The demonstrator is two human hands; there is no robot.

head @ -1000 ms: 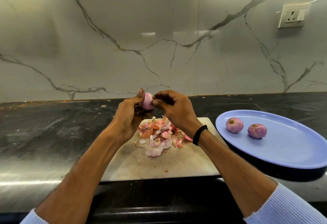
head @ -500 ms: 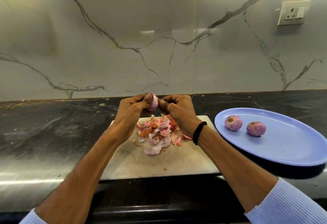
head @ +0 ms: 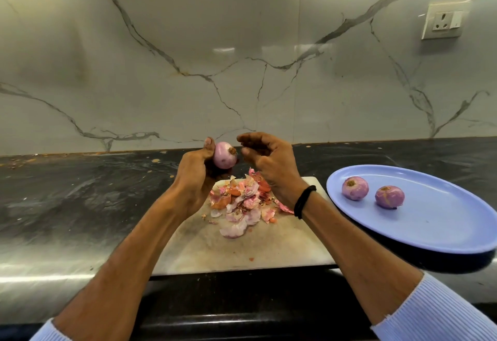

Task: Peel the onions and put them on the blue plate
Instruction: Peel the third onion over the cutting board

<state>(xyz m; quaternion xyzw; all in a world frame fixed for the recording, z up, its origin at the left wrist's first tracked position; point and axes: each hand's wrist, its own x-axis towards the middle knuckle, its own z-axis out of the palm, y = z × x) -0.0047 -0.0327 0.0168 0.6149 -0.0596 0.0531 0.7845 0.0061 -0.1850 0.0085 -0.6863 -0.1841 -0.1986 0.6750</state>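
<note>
pale pink round onion (head: 224, 158) is gripped in the left hand (head: 197, 172) above the white stone board (head: 242, 253). right hand (head: 267, 164) hovers beside it, loosely curled, empty. two peeled onions (head: 355, 188) lie on the oval blue plate (head: 443, 225).

Blue plate (head: 430, 233) cut off at right edge; left hand (head: 193, 179) fingers hidden behind onion (head: 224, 156).

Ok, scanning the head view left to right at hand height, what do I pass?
The left hand, the onion it grips, the right hand, the black wristband, the blue plate rim, first peeled onion, second peeled onion.
</note>
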